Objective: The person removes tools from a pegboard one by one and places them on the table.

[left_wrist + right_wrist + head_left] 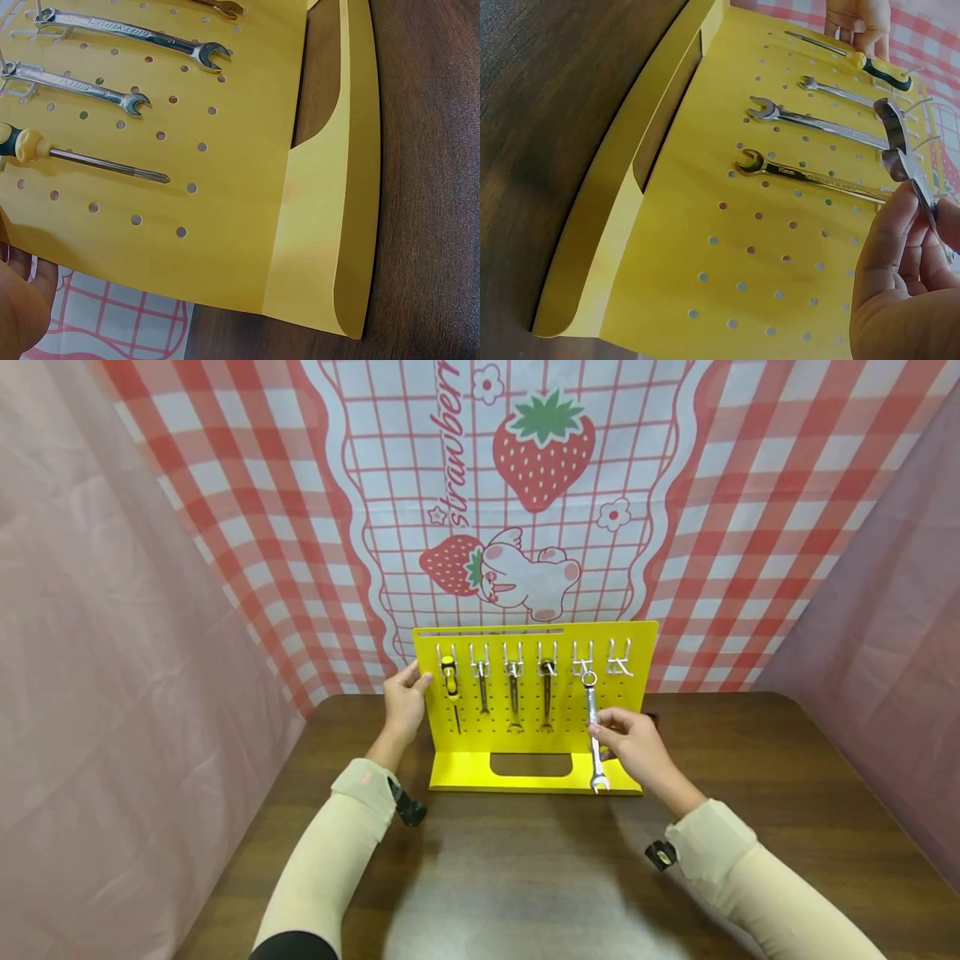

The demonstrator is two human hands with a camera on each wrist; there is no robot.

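Surface (510, 877) first. Then we have the right hand (637, 743) pinching the wrench (592, 706) mid-shank, long axis near upright, ring end up. Farther, the left hand (405, 702) grips the yellow pegboard (461, 770) by its left edge. Near the ring end: fifth hook (582, 662) from left, right hand closer; contact unclear to us.

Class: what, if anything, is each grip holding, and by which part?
The right grip holds a wrench by the middle of its shaft; the left grip holds the board by its left edge.
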